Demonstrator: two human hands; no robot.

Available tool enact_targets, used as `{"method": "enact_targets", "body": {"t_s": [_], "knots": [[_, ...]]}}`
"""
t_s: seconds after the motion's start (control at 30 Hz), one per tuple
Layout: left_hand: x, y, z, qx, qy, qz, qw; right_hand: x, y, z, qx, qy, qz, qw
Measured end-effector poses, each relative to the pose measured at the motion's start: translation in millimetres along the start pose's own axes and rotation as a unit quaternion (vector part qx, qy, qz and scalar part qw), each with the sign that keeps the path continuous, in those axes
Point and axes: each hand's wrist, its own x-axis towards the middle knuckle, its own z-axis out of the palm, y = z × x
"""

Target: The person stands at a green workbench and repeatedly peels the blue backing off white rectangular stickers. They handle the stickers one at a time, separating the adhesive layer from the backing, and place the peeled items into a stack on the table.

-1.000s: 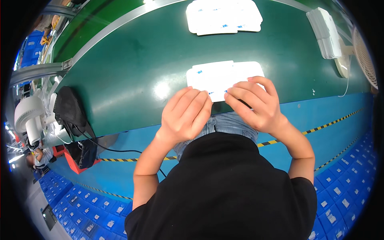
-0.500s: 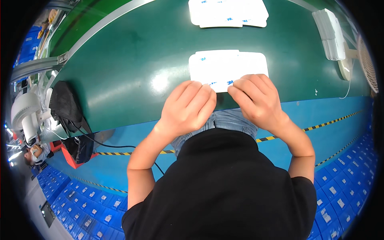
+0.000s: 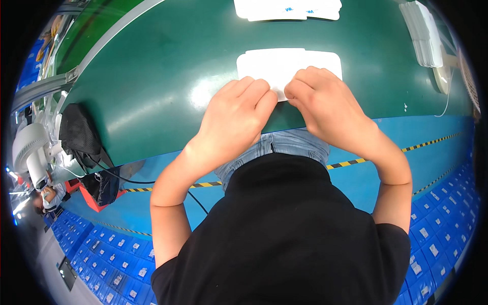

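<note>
A white, round-cornered sheet (image 3: 290,62) lies on the green tabletop in front of me; a step in its far edge suggests two or more overlapping pieces. My left hand (image 3: 238,108) is closed, its fingertips pinched at the sheet's near edge, left of the middle. Close beside it, my right hand (image 3: 325,99) also has its fingers curled and pressed together on that edge. Both thumbs are partly hidden by the fingers. Farther back on the table lies a stack of similar white sheets (image 3: 284,10) with small blue print.
At the right stand a tall stack of white pieces (image 3: 421,35) and a pale fan (image 3: 442,76). A black bag (image 3: 81,129) and a white fan (image 3: 31,142) are by the table's left end. Blue bins (image 3: 122,264) line the floor behind; a person (image 3: 51,195) is at far left.
Both hands have moved slightly away from me along the sheet's near edge, and the fingers are drawn tighter. The blue print on the near sheet no longer shows. The whole view has shifted a little.
</note>
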Motion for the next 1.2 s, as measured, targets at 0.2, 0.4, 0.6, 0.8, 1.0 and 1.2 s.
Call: {"method": "enact_targets", "body": {"t_s": [0.2,0.4,0.6,0.8,1.0,1.2], "knots": [[13.5,-6.4,-1.9,-0.029,-0.033,0.014,0.999,7.6,2.1,-3.9,0.023,-0.04,0.012,0.999],[22.7,-13.5,-4.8,-0.048,-0.078,0.033,0.995,19.4,8.9,-14.8,0.054,-0.124,0.02,0.991],[26.5,-20.0,-9.3,-0.068,-0.119,0.033,0.99,59.8,21.8,-29.0,0.058,-0.279,0.028,0.958],[10.2,-21.9,-7.5,-0.071,-0.08,0.027,0.994,76.0,16.4,-27.7,0.021,-0.378,0.054,0.924],[-27.4,-4.5,-5.8,0.115,0.001,0.056,0.992,79.0,17.6,-26.5,-0.004,-0.417,0.098,0.904],[-24.2,-6.1,-3.7,0.125,-0.034,0.034,0.991,75.7,20.1,-29.7,0.013,-0.379,0.058,0.923]]}}
